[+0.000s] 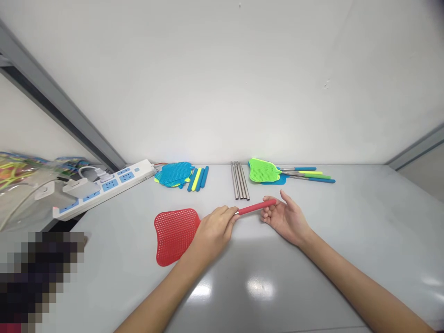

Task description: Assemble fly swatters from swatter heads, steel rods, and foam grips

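Observation:
A red fly swatter lies across in front of me, its perforated red head low at the left and its red handle pointing right. My left hand is closed around the metal shaft, which shows only as a short bit beside the handle. At the handle's far end is my right hand, palm turned up and thumb spread away. Its fingers are loosely bent and the fingertips touch or nearly touch the handle tip, without wrapping round it.
Behind the hands lie blue and yellow swatter heads, loose blue and yellow handles, several metal rods and assembled swatters with a green head. A power strip and plastic bags are at the left.

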`<state>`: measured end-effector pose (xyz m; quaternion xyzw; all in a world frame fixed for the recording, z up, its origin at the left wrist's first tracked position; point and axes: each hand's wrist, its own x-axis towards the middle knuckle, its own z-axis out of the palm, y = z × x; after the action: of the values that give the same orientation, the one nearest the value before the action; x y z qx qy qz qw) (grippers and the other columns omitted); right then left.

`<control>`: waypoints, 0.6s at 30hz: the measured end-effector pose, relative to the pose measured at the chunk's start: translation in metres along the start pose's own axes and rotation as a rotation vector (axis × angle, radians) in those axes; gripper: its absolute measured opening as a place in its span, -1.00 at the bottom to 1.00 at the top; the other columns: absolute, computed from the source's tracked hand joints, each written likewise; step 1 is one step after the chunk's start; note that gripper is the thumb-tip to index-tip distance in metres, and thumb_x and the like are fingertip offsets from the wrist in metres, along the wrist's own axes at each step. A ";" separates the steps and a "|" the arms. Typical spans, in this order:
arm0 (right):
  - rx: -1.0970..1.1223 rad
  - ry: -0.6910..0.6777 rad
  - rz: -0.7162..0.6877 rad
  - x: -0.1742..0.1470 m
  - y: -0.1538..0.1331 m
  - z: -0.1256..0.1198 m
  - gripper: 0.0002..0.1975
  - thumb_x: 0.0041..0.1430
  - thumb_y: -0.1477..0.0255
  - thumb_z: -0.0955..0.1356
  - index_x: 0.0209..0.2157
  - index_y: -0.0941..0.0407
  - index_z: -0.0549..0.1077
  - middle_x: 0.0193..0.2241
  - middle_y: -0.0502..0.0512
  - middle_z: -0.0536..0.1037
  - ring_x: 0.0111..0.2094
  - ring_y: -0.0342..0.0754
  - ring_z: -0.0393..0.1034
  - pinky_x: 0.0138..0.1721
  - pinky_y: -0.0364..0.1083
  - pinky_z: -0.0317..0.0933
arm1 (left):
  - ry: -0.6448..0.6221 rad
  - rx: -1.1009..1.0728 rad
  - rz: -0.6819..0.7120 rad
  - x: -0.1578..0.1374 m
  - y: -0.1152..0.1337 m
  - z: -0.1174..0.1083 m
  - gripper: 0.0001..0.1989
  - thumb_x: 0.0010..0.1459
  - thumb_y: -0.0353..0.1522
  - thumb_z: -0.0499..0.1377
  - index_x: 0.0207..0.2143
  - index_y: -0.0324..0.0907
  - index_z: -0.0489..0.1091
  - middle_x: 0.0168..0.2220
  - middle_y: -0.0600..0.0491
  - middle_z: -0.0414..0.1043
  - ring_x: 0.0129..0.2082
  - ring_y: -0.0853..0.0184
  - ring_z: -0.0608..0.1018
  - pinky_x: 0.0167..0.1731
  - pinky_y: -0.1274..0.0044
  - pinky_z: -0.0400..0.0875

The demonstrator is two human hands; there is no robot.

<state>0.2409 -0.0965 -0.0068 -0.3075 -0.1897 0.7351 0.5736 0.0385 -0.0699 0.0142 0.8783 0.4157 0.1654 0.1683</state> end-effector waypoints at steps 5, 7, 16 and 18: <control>-0.115 -0.026 -0.047 -0.002 0.003 0.001 -0.69 0.09 0.30 0.21 -0.26 0.20 0.42 -0.54 0.08 0.41 -0.47 -0.11 0.29 -0.41 -0.12 0.17 | 0.022 -0.050 -0.019 0.000 -0.001 0.001 -0.70 0.19 -0.30 -0.18 -0.14 -0.16 0.24 -0.25 0.02 0.36 -0.23 0.33 0.38 -0.23 0.49 0.25; -0.143 -0.026 -0.053 -0.001 0.004 0.001 -0.70 0.09 0.32 0.21 -0.24 0.21 0.41 -0.54 0.09 0.41 -0.48 -0.12 0.29 -0.41 -0.13 0.17 | -0.013 -0.040 -0.037 0.001 -0.001 0.000 -0.71 0.18 -0.31 -0.18 -0.20 -0.16 0.26 -0.29 0.02 0.36 -0.27 0.33 0.39 -0.28 0.50 0.26; -0.399 -0.036 -0.126 0.000 0.004 0.000 -0.74 0.07 0.34 0.25 -0.29 0.19 0.45 -0.52 0.08 0.44 -0.49 -0.14 0.28 -0.40 -0.14 0.15 | -0.125 -0.055 -0.095 0.001 0.002 -0.007 -0.69 0.18 -0.24 -0.22 -0.40 -0.14 0.24 -0.46 0.08 0.30 -0.46 0.37 0.37 -0.53 0.58 0.18; -0.551 -0.042 -0.166 0.000 0.002 -0.004 -0.74 0.06 0.31 0.25 -0.40 0.21 0.47 -0.54 0.10 0.45 -0.51 -0.13 0.27 -0.40 -0.14 0.14 | -0.150 -0.056 -0.108 0.000 0.003 -0.007 -0.67 0.18 -0.21 -0.23 -0.41 -0.13 0.24 -0.49 0.10 0.29 -0.49 0.38 0.36 -0.55 0.58 0.15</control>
<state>0.2422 -0.0976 -0.0106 -0.4200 -0.4184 0.6128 0.5225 0.0378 -0.0704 0.0217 0.8595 0.4440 0.1016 0.2320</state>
